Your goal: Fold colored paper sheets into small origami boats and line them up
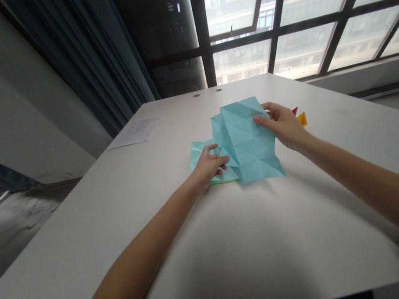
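Observation:
Creased light blue paper (250,137) is raised above the table in my right hand (285,124), its thumb on the near face and its fingers behind the right edge. Fold lines cross the sheet, and its left part bends back. More creased blue paper (199,150) lies flat below and to the left, with a thin green edge along its bottom. My left hand (209,167) rests on this lower paper, fingers bent and apart, thumb pointing right toward the raised sheet. I cannot make out anything gripped in it.
Beyond my right hand, small red (295,111) and yellow (302,119) folded paper pieces are partly hidden. A printed white sheet (136,132) lies at the left edge of the white table (237,253). Curtains and windows stand behind.

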`<state>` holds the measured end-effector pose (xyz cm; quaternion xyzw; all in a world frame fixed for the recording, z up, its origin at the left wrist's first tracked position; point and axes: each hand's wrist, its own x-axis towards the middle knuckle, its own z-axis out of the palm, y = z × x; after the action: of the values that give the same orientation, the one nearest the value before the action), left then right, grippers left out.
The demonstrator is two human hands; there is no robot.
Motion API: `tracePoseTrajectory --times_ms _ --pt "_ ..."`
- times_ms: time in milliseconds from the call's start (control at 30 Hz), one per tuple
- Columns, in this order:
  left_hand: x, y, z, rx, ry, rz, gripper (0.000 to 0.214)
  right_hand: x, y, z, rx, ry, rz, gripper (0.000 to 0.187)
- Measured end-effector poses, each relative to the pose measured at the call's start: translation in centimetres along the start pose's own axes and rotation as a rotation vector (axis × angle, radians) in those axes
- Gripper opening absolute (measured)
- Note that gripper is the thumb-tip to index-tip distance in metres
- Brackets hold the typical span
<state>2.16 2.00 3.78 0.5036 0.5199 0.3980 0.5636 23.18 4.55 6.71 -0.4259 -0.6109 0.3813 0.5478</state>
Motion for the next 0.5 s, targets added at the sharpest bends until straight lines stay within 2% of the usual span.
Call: tracePoseTrajectory --times_ms 133,233,300,367,433,500 --pt "-2.8 2.9 -1.6 0.093 0.109 0.209 0.062 -0.4 -0.6 0.2 0.076 0.047 0.112 0.039" --pt "-4.4 4.8 -3.6 0.421 0.160 0.373 0.045 -0.2 0.2 0.5 0.046 0.051 0.209 0.059" --pt "-5.0 5.7 -4.6 0.748 0.163 0.360 0.033 0.1 1.3 0.8 -0.004 0.019 0.230 0.072" --pt "-5.4 6.1 -4.9 1.038 0.185 0.278 0.029 0.5 2.4 1.1 -0.131 -0.060 0.204 0.073" --pt "-5.5 6.2 -4.5 1.243 0.149 0.177 0.032 1.0 3.3 1.3 -0.360 -0.154 0.143 0.056" --pt "-5.4 6.1 -3.7 1.352 0.084 0.098 0.036 1.3 3.8 1.4 -0.627 -0.231 0.050 0.035"
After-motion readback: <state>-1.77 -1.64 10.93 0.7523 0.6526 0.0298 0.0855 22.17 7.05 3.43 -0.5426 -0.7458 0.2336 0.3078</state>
